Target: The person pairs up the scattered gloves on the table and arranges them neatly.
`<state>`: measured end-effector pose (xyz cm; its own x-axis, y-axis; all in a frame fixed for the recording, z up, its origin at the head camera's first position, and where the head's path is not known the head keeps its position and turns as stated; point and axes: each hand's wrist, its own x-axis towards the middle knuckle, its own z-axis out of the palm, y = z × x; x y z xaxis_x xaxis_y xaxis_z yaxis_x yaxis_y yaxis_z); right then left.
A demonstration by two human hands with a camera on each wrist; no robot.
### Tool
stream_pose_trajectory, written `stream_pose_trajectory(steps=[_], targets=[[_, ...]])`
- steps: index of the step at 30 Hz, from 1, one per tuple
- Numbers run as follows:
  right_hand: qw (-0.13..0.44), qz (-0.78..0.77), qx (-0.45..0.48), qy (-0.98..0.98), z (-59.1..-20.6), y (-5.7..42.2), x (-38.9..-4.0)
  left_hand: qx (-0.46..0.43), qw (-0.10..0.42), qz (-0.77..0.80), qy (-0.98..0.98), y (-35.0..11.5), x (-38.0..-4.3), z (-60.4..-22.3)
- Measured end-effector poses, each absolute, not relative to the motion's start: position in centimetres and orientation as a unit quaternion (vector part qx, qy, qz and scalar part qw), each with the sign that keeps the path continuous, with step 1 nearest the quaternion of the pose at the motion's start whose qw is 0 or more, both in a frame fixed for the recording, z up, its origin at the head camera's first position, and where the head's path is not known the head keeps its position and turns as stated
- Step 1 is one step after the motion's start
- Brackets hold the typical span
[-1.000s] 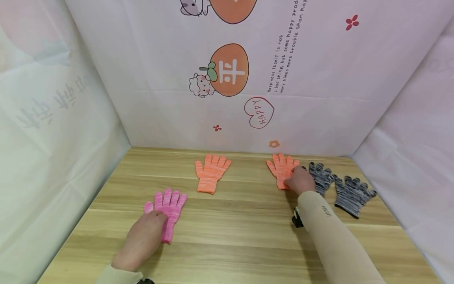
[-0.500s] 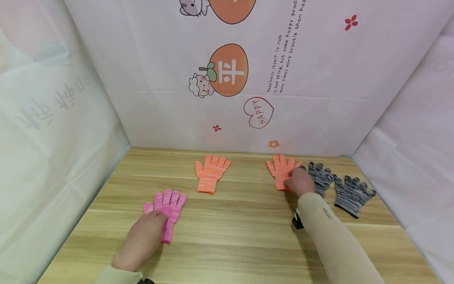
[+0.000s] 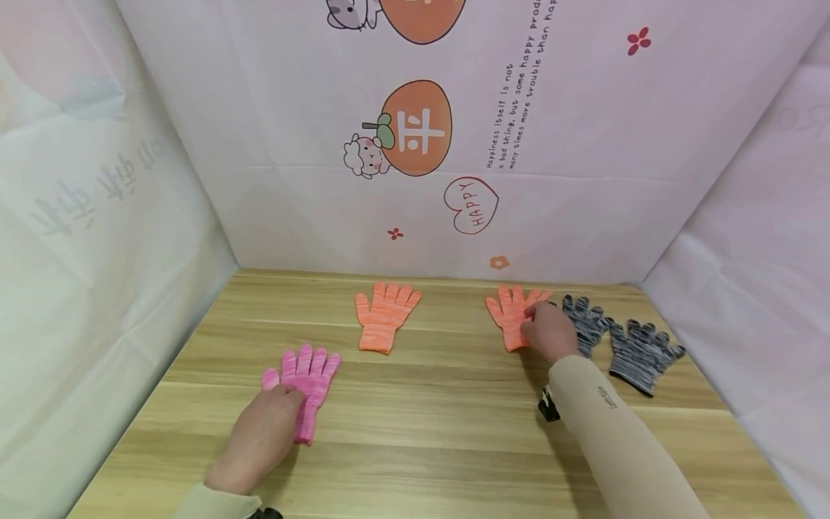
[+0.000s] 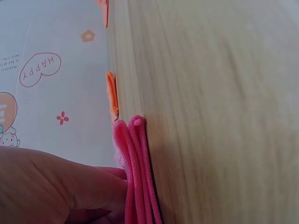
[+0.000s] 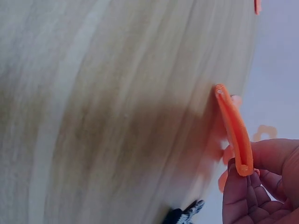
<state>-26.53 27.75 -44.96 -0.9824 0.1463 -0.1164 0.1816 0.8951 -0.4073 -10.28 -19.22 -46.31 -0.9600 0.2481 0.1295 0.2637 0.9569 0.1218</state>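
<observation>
In the head view, the left hand (image 3: 262, 432) rested on a bright pink knitted glove (image 3: 315, 378) lying palm-flat at the left of the pale wooden desk (image 3: 415, 447), probably to steady the soft fabric. The right hand (image 3: 551, 333) held the near right side of an orange knitted glove (image 3: 509, 317) by the back wall, most likely because the side was the easiest place to get a fingertip under. A second orange glove, flat and untouched (image 3: 387, 317), lay between them, fingers towards the wall. Two grey-and-black knitted gloves (image 3: 645, 353) lay just beyond the right hand, almost finger to finger.

In the left wrist view, the hand touched the pink layers, which looked stacked; whether the left grip was pinching or merely pressing could not be told.

In the right wrist view, the right grip was narrow, thumb and fingers pinching the orange cuff from both faces, a hold that seemed suited to thin, floppy knit.
</observation>
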Motion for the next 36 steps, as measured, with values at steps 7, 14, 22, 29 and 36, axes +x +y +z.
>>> stream_pose_trajectory(steps=[7,14,22,29,36], targets=[[0.022,-0.213,0.059,0.975,-43.9,27.5,-25.6,-0.131,0.055,-0.068,-0.988,-19.2,-10.3,-46.4],[0.007,-0.226,0.033,0.974,-43.0,27.2,-24.2,-0.129,0.047,-0.068,-0.988,-19.2,-10.4,-46.5],[-0.02,-0.236,0.014,0.972,-42.4,26.8,-22.7,-0.126,0.043,-0.068,-0.989,-19.2,-10.2,-46.4],[-0.046,-0.239,-0.002,0.97,-41.9,26.2,-21.0,-0.131,0.051,-0.064,-0.988,-19.2,-10.2,-46.6],[-0.058,-0.241,-0.022,0.969,-41.2,25.3,-19.4,-0.128,0.045,-0.061,-0.989,-19.2,-10.2,-46.6]])
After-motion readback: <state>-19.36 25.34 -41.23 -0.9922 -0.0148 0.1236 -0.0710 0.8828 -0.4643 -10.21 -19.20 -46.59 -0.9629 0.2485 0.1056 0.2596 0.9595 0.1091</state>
